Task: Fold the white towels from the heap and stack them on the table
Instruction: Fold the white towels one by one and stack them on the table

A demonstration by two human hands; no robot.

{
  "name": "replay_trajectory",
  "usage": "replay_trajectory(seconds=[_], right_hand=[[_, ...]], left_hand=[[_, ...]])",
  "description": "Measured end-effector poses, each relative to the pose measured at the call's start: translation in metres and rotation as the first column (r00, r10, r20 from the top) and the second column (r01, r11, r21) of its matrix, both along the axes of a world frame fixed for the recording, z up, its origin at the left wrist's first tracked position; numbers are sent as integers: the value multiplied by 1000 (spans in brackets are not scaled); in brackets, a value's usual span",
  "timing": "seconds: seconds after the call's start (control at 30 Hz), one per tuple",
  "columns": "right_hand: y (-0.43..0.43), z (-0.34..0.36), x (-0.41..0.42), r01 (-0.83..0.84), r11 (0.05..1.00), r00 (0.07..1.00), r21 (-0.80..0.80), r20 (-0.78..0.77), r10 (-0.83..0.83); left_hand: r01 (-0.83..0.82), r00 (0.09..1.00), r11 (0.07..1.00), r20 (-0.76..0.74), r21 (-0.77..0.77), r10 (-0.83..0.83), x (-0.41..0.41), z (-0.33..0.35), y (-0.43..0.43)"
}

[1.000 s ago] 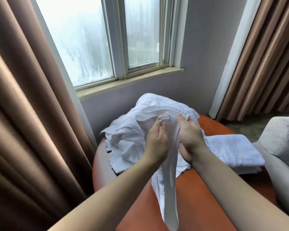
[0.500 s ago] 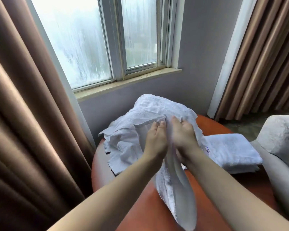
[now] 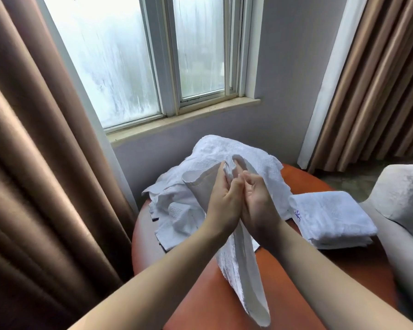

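Note:
A heap of crumpled white towels [image 3: 177, 210] lies at the back of the round orange table [image 3: 296, 277]. My left hand [image 3: 221, 198] and my right hand [image 3: 258, 201] are pressed side by side above the table, both gripping the top edge of one white towel [image 3: 242, 277]. That towel hangs down between my forearms in a long narrow fold and its lower end reaches the tabletop near me. To the right sits a stack of folded white towels [image 3: 332, 217] with a small purple logo on its side.
A pale upholstered chair [image 3: 405, 194] stands against the table's right side. Brown curtains [image 3: 34, 163] hang close on the left and at the back right. A window with a stone sill [image 3: 181, 117] lies behind the heap.
My two hands have come closer together along the towel's top edge. The hanging part has swung from a thin strip into a wider fold toward the right.

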State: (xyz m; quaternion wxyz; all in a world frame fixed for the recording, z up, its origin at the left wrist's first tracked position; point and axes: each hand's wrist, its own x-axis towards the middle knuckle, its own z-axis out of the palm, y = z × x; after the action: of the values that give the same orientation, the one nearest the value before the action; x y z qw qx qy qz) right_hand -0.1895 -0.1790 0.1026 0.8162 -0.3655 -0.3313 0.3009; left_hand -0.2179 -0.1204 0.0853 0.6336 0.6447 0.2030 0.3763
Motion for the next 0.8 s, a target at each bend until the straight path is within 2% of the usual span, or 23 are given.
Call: replay_trajectory(seconds=[0.03,0.1,0.23,0.27,0.33,0.43,0.5,0.57,0.63,0.73,0.8], right_hand=[[15,-21,19,-43,995,999,-90,6,44],[10,-18,15,59,961,988,-270,151,-18],[9,-29,31,53,933,945,-356,320,68],[9,-31,37,135,915,931,-381,364,14],[7,-32,51,288,873,888,-394,451,-90],[1,-37,70,486,791,788,-371,577,-214],[-6,-34,81,549,733,743,-401,636,-209],[-14,-28,91,533,703,736,-470,668,-111],[-20,-21,99,424,698,762,-577,644,69],[-26,-14,105,189,661,771,-727,526,358],[-27,-14,105,107,606,753,-789,463,469]], left_hand=[[-24,1000,1000,4,4,24,1,-2,1],[-60,998,998,19,6,60,1,-3,0],[-216,976,976,16,27,215,1,-1,15],[-233,972,971,8,60,233,0,1,21],[-160,987,979,-6,130,162,-4,7,30],[36,996,963,-89,268,-12,-14,19,37],[128,988,949,-118,289,-97,-19,26,41],[200,977,948,-128,248,-172,-24,33,48],[278,956,941,-155,194,-250,-28,38,54],[390,911,910,-200,140,-360,-31,41,60],[429,893,899,-190,92,-407,-31,43,62]])
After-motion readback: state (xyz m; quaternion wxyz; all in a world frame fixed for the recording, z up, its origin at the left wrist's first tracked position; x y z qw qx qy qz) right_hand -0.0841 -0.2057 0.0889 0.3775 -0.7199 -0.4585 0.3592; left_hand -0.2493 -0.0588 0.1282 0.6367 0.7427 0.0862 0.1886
